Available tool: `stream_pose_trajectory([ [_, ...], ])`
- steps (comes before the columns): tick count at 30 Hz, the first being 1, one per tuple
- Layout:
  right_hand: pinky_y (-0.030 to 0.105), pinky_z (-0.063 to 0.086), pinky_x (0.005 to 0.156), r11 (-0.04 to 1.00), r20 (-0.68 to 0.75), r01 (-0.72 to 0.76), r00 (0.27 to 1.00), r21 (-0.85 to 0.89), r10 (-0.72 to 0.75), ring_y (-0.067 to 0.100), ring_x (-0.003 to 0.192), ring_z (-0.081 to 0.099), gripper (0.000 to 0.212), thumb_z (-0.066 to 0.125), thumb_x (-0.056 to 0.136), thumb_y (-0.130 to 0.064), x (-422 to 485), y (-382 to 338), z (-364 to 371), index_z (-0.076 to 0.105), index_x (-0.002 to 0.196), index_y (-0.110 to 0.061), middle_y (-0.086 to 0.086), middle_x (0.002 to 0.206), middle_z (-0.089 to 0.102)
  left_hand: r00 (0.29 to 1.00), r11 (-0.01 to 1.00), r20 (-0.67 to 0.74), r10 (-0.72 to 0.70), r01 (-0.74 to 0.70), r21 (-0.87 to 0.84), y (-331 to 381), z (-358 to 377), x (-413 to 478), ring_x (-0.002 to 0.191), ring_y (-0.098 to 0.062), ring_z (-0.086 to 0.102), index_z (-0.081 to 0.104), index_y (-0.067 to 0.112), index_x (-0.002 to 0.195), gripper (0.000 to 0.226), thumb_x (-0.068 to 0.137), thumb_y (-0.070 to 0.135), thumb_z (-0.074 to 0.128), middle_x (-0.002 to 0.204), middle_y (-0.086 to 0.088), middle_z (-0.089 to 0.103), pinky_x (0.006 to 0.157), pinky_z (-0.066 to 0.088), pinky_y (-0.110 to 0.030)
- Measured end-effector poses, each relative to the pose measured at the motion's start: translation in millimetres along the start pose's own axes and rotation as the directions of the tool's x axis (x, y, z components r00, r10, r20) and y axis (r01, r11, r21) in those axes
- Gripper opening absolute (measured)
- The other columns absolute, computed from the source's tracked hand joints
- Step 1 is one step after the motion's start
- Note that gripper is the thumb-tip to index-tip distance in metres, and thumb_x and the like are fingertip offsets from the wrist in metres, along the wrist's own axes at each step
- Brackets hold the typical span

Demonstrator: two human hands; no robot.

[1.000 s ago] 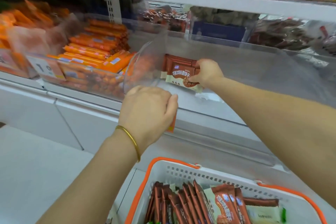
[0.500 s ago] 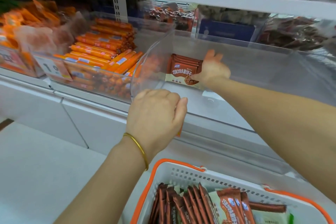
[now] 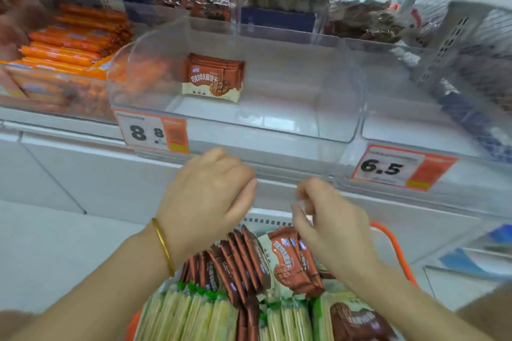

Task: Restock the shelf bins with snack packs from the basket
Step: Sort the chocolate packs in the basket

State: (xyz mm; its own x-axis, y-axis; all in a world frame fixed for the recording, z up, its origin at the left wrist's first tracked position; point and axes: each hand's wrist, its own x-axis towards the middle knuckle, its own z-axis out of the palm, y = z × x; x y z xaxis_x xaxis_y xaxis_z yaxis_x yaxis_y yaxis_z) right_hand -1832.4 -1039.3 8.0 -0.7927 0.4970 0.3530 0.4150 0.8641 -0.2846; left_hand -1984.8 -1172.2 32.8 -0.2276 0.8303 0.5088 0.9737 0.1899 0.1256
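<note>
Both hands hover over the basket (image 3: 394,248), below the shelf edge. The left hand (image 3: 206,196), with a gold bracelet (image 3: 163,246) on its wrist, has loosely curled fingers and holds nothing. The right hand (image 3: 332,218) is blurred; its fingers (image 3: 297,214) are bent and slightly spread just above the brown snack packs (image 3: 249,260) standing in the basket, gripping none. A small stack of the same packs (image 3: 213,79) stands upright at the left of the clear bin (image 3: 340,108). A price tag (image 3: 151,131) reading 8.8 hangs on the bin's front.
</note>
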Motion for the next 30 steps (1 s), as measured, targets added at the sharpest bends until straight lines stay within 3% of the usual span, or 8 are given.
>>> stream_pose_trajectory([
  [2,0.035,0.046,0.068,0.979,0.351,-0.147,0.917,-0.143,0.189,0.024,0.089,0.061,0.018,0.05,0.092,-0.03,-15,44,38,0.047,0.108,-0.022,-0.003,0.099,0.06,0.987,1.0,0.159,0.014,-0.018,0.022,13,18,-12,0.072,-0.02,0.054,0.062,0.019,0.075,0.032,0.088,0.031,0.037,0.069,0.006,0.058,0.058,0.045,-0.03],
  [4,0.033,0.044,0.071,0.946,0.499,-0.286,0.804,-0.152,0.323,0.027,0.098,0.061,0.02,0.05,0.093,-0.03,-21,79,68,0.048,0.108,-0.017,0.005,0.106,0.064,0.96,0.999,0.279,0.005,-0.017,0.041,20,33,-17,0.073,-0.018,0.056,0.064,0.021,0.076,0.033,0.086,0.034,0.035,0.07,0.008,0.061,0.056,0.047,-0.029],
  [12,0.032,0.047,0.085,0.855,0.637,-0.516,0.641,-0.057,0.429,0.025,0.105,0.061,0.022,0.053,0.095,-0.029,-55,110,144,0.055,0.11,-0.013,0.006,0.114,0.065,0.917,0.998,0.394,-0.057,0.057,0.012,30,52,-9,0.101,-0.014,0.048,0.062,0.023,0.107,0.032,0.097,0.034,0.033,0.102,0.009,0.063,0.081,0.045,-0.033],
  [15,0.026,0.044,0.072,0.79,0.638,-0.613,0.602,-0.017,0.481,0.019,0.089,0.061,0.015,0.058,0.093,-0.028,-58,111,149,0.057,0.084,-0.016,0.004,0.099,0.066,0.915,0.999,0.403,-0.035,0.038,0.0,28,52,-11,0.096,-0.015,0.05,0.064,0.021,0.104,0.05,0.09,0.039,0.02,0.099,0.007,0.064,0.08,0.047,-0.034],
  [20,0.028,0.045,0.068,0.871,0.511,-0.461,0.714,-0.172,0.479,0.024,0.091,0.063,0.01,0.053,0.091,-0.023,-39,95,107,0.049,0.084,-0.018,0.004,0.097,0.064,0.903,1.0,0.428,-0.031,0.03,0.008,24,50,-12,0.094,-0.017,0.054,0.067,0.02,0.101,0.058,0.085,0.041,0.015,0.096,0.006,0.066,0.078,0.049,-0.034],
  [23,0.03,0.044,0.069,0.94,0.553,-0.256,0.76,-0.227,0.34,0.027,0.093,0.061,0.006,0.054,0.09,-0.023,-19,75,56,0.052,0.093,-0.019,0.004,0.094,0.06,0.889,0.99,0.446,-0.099,0.135,-0.05,23,48,-10,0.111,-0.015,0.048,0.06,0.023,0.117,0.034,0.096,0.036,0.036,0.113,0.008,0.062,0.092,0.043,-0.033],
  [26,0.029,0.046,0.066,0.966,0.635,-0.251,0.757,0.066,0.153,0.021,0.079,0.059,0.009,0.062,0.088,-0.023,-8,57,7,0.055,0.083,-0.021,0.0,0.081,0.058,0.874,0.943,0.451,-0.181,0.284,-0.171,28,42,-6,0.124,-0.01,0.041,0.046,0.026,0.134,0.041,0.094,0.037,0.049,0.13,0.008,0.05,0.1,0.035,-0.024],
  [30,0.038,0.055,0.067,0.693,0.619,-0.469,0.784,0.548,0.042,0.02,0.07,0.065,0.003,0.066,0.087,-0.012,-2,32,-27,0.064,0.085,-0.011,0.009,0.081,0.066,0.821,0.674,0.461,-0.337,0.552,-0.49,32,27,2,0.1,-0.013,0.06,0.055,0.019,0.12,0.041,0.084,0.035,0.067,0.112,0.001,0.062,0.09,0.049,-0.035],
])
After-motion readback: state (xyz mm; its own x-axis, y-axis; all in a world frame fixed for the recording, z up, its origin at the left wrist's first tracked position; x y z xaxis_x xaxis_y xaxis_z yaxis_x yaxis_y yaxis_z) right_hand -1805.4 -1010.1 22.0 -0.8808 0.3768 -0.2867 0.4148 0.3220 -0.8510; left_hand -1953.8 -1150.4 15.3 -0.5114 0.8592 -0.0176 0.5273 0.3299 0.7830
